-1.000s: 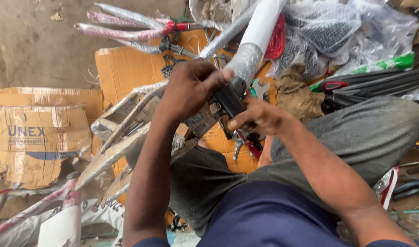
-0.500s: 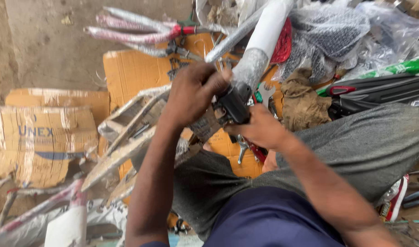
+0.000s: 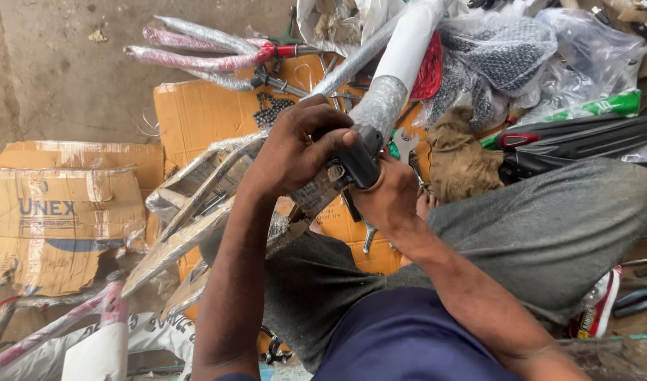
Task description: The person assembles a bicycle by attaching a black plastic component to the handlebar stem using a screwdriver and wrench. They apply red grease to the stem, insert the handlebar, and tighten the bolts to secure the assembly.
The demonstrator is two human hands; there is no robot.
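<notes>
Head view | black stem (image 3: pixel 358 164) between hands | left hand (image 3: pixel 295 148), right hand (image 3: pixel 390 201) grip clenched on it

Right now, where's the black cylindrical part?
Head view, centre: the black cylindrical part sits at the lower end of the wrapped white tube, gripped between the left hand and right hand.

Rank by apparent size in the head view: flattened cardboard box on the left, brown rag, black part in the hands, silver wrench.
1. Flattened cardboard box, clearly the largest.
2. Brown rag.
3. Black part, gripped between left hand and right hand, partly hidden.
4. Silver wrench, mostly hidden; its order with the black part is unsure.
</notes>
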